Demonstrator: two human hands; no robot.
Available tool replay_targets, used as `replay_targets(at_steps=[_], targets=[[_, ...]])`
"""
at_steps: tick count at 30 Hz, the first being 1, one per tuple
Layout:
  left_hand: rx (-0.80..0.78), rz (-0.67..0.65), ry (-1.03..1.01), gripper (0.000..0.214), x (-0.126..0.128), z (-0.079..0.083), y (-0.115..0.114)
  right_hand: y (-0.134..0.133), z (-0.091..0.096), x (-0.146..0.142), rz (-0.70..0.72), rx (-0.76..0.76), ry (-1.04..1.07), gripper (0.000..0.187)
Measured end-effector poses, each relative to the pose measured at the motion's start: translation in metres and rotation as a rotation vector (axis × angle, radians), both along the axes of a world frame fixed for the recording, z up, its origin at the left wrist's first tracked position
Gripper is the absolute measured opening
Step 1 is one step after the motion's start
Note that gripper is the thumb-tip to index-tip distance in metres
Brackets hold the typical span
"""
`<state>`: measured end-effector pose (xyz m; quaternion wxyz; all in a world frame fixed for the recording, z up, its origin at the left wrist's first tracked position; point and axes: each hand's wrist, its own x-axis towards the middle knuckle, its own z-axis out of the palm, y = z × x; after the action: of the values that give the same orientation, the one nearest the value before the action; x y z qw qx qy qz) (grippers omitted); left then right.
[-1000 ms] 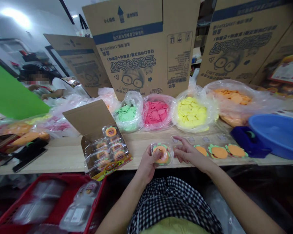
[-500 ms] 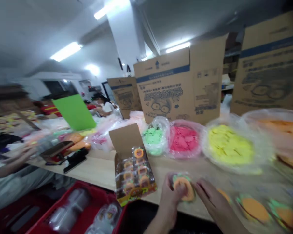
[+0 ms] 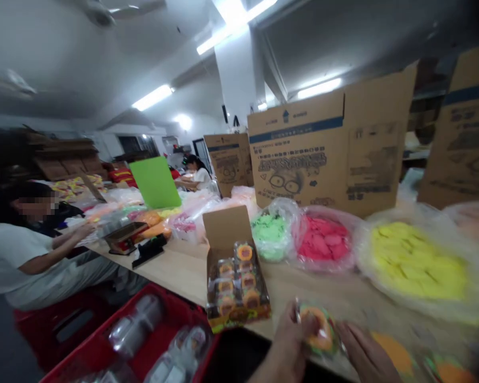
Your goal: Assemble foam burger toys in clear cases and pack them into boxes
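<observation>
My left hand [image 3: 287, 340] sits at the bottom of the view, its fingers closed on a transparent packet [image 3: 317, 330] holding a round orange and green foam piece. My right hand [image 3: 367, 356] lies just right of that packet, fingers extended and slightly blurred, with nothing held. Past it, near the lower right corner, are loose orange foam pieces [image 3: 395, 354] on the wooden table [image 3: 183, 271]. Bags of green [image 3: 271, 236], pink [image 3: 323, 239] and yellow [image 3: 419, 260] foam pieces stand beyond my hands.
An open carton [image 3: 237, 282] of packets stands left of my hands. Below the table edge is a red crate [image 3: 123, 335] of bagged items. Large cardboard boxes [image 3: 327, 143] stand behind the bags. A co-worker [image 3: 32, 255] sits at left, another [image 3: 195, 173] farther back.
The view has swung up and left, showing more ceiling and a seated co-worker. My hands now sit lower in the view, and the left still holds the packet.
</observation>
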<state>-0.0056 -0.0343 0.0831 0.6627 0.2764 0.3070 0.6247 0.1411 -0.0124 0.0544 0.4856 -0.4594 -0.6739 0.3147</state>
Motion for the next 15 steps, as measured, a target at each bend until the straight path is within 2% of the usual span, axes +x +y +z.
replay_targets(at_steps=[4, 6, 8, 11, 15], targets=[[-0.149, -0.153, 0.056, 0.033, -0.004, 0.008, 0.001, -0.007, 0.016, -0.006, 0.019, -0.242, 0.16, 0.038], [-0.198, -0.24, 0.071, 0.034, -0.006, 0.008, 0.008, -0.005, 0.021, -0.009, 0.048, -0.36, 0.283, 0.038], [-0.247, -0.273, 0.084, 0.035, -0.007, 0.007, 0.014, -0.004, 0.023, -0.01, 0.066, -0.451, 0.382, 0.038], [-0.263, -0.257, 0.126, 0.035, -0.005, 0.004, 0.019, -0.005, 0.023, -0.008, 0.09, -0.468, 0.404, 0.04], [-0.134, -0.181, 0.175, 0.036, -0.002, 0.002, 0.021, -0.008, 0.015, 0.002, 0.163, -0.395, 0.245, 0.043]])
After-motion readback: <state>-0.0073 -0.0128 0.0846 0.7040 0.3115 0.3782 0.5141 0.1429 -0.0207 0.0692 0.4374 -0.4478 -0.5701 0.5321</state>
